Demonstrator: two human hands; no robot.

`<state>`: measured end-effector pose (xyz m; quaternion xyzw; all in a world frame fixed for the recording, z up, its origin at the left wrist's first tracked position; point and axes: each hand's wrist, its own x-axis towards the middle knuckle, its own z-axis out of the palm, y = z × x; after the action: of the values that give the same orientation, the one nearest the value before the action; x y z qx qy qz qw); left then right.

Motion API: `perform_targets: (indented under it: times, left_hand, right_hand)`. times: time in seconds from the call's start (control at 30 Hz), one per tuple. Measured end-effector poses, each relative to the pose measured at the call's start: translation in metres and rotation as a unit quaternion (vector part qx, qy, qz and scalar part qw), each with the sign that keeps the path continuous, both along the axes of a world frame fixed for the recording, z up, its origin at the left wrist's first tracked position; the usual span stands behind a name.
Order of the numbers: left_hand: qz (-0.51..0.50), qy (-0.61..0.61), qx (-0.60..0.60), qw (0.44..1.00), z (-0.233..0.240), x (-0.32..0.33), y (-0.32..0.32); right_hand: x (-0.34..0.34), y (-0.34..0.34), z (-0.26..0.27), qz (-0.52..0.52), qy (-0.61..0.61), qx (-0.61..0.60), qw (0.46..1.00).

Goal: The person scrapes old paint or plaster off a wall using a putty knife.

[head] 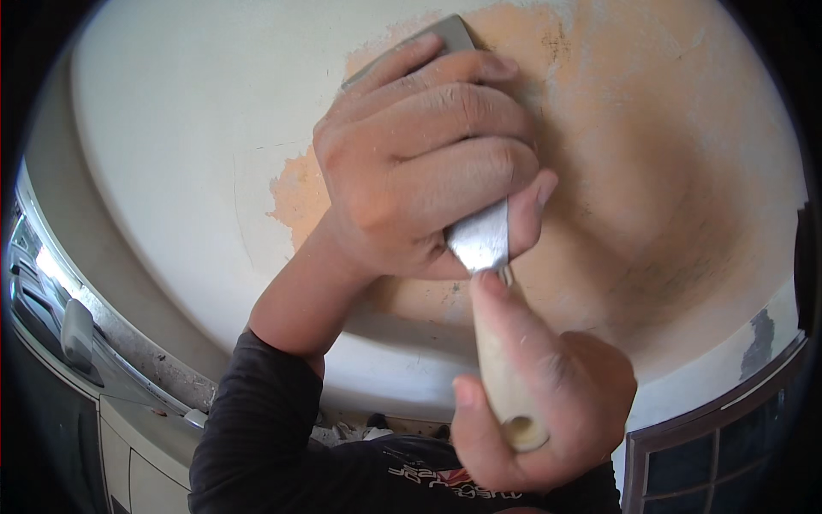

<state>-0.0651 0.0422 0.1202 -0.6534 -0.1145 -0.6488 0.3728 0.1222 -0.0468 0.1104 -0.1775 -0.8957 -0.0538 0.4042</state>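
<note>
My right hand (552,411) is closed round the cream handle of a putty knife (507,385), which has a hole in its end. The knife's silver metal shows above the handle and runs under my left hand (424,160). My left hand is curled over metal, its fingers bent and its thumb below. Beyond its fingers a flat grey metal blade (456,32) lies against the wall surface (616,160). The hand hides whether this blade and the knife are one tool. Around both hands the wall has exposed orange patches beside off-white paint with ragged edges.
A curved-looking wall edge runs down the left. Beyond it stands a vehicle with a side mirror (77,334). A dark-framed window or door (700,462) is at lower right, below a grey patch (758,344). Footwear (377,421) shows low down.
</note>
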Motion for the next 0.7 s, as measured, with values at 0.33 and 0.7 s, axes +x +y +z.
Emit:
perform_targets:
  times: [0.33, 0.7]
  left_hand:
    - [0.048, 0.003, 0.017, 0.999, 0.0, 0.0, 0.001]
    - [0.052, 0.005, 0.01, 0.999, 0.001, -0.001, 0.003]
  right_hand:
    - [-0.001, 0.006, -0.014, -0.054, 0.063, 0.084, 0.993]
    - [-0.003, 0.018, -0.024, -0.037, 0.087, 0.135, 0.986]
